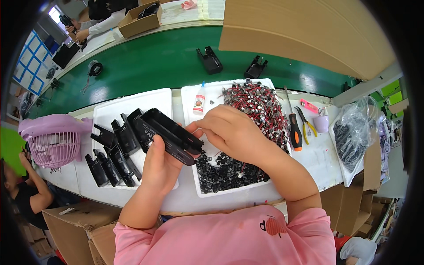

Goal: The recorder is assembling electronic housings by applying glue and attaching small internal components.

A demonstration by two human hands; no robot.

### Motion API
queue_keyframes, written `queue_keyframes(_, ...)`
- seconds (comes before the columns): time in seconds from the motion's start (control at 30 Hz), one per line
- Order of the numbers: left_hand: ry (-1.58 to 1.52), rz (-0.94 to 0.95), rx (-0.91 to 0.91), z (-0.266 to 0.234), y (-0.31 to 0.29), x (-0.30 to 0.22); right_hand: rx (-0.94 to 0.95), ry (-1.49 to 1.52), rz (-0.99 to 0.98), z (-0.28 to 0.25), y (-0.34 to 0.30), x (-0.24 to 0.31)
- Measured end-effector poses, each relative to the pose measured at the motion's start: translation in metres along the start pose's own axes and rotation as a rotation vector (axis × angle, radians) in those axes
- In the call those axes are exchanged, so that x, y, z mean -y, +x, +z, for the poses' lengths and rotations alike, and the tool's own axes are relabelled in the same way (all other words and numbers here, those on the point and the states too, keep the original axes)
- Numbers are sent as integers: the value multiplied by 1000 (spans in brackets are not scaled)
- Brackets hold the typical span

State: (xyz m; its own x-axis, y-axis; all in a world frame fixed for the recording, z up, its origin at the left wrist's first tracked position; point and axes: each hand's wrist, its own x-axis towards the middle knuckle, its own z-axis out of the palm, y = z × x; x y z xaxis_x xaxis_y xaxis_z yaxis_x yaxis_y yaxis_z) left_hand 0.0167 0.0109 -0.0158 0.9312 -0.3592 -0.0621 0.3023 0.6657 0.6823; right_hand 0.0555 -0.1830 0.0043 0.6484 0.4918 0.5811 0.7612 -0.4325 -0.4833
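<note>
My left hand (157, 168) grips a long, hollow black plastic housing (164, 132) with pale printing on its side, tilted above the trays. At its right end, my right hand (232, 132) has its fingers pinched together; whatever they hold is hidden. Several more black housings (126, 138) stand and lean on a white foam tray (154, 99) to the left. Beneath my right hand, a second foam tray (189, 95) carries a heap of small parts with red and black wires (256, 104), a pile of little black plastic pieces (221, 176) and a white squeeze bottle (199, 102).
Beyond the trays runs a green belt (159, 66) bearing black housings (210, 62). Rightward lie a screwdriver (295, 132), pliers (305, 121), a purple cup (321, 123) and a plastic bag (353, 132). A purple basket-like casing (57, 141) stands left. A cardboard sheet (304, 31) overhangs the belt. Other people work nearby.
</note>
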Motion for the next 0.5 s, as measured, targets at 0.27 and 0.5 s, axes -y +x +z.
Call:
queue_keyframes(0.27,-20,-44,20,-9,0,2,-31,-24,-69,1,-2,0)
queue_keyframes(0.5,-12,-32,97,-3,-2,7,-88,193,206,-2,-2,8)
